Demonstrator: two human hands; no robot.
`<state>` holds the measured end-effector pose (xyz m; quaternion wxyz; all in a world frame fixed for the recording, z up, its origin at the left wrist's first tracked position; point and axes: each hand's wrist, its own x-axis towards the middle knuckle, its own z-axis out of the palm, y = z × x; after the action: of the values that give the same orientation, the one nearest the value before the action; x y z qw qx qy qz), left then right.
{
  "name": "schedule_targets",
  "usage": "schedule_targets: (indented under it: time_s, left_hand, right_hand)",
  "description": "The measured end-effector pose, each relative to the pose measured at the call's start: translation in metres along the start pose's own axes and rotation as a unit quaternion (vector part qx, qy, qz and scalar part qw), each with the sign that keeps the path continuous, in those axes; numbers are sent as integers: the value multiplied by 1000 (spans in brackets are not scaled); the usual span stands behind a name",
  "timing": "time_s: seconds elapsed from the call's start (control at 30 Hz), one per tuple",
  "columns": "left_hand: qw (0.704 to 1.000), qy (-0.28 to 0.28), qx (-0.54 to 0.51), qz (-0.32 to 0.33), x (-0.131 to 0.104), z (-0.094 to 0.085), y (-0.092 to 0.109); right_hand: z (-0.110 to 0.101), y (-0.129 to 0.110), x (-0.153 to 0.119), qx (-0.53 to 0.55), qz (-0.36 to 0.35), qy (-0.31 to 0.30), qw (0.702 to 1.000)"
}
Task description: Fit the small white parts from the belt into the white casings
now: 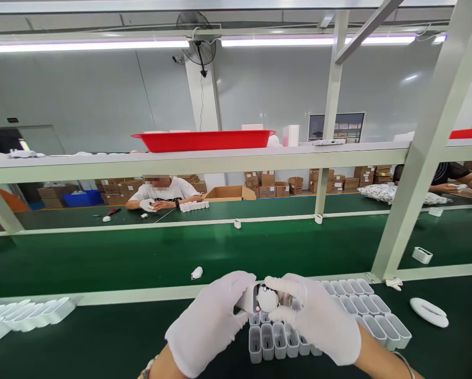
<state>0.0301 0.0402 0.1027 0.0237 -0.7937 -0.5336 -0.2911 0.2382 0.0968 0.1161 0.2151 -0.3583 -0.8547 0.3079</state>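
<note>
My left hand, in a white glove, grips a small white plastic housing. My right hand, gloved too, has its fingers closed on a rounded white part with small dark bits along its upper edge. The rounded part is at the housing's open side; whether it sits inside I cannot tell. Below both hands stand rows of open white plastic housings, partly hidden by my right hand. More rows of housings stand to the right of that hand.
Slanted white housings line the left. A white oval part lies at right. On the green belt are a small white part and a loose housing. A post rises at right. A co-worker sits opposite.
</note>
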Motion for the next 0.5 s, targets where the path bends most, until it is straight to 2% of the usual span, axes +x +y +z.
schedule_targets:
  time_s: [0.27, 0.5]
  left_hand:
    - [1000, -10, 10, -14, 0, -2, 3]
    - [997, -63, -9, -48, 0, 0, 9]
  right_hand:
    - [1, -2, -6, -3, 2, 1, 1000]
    - [-2, -9, -6, 16, 11, -20, 1000]
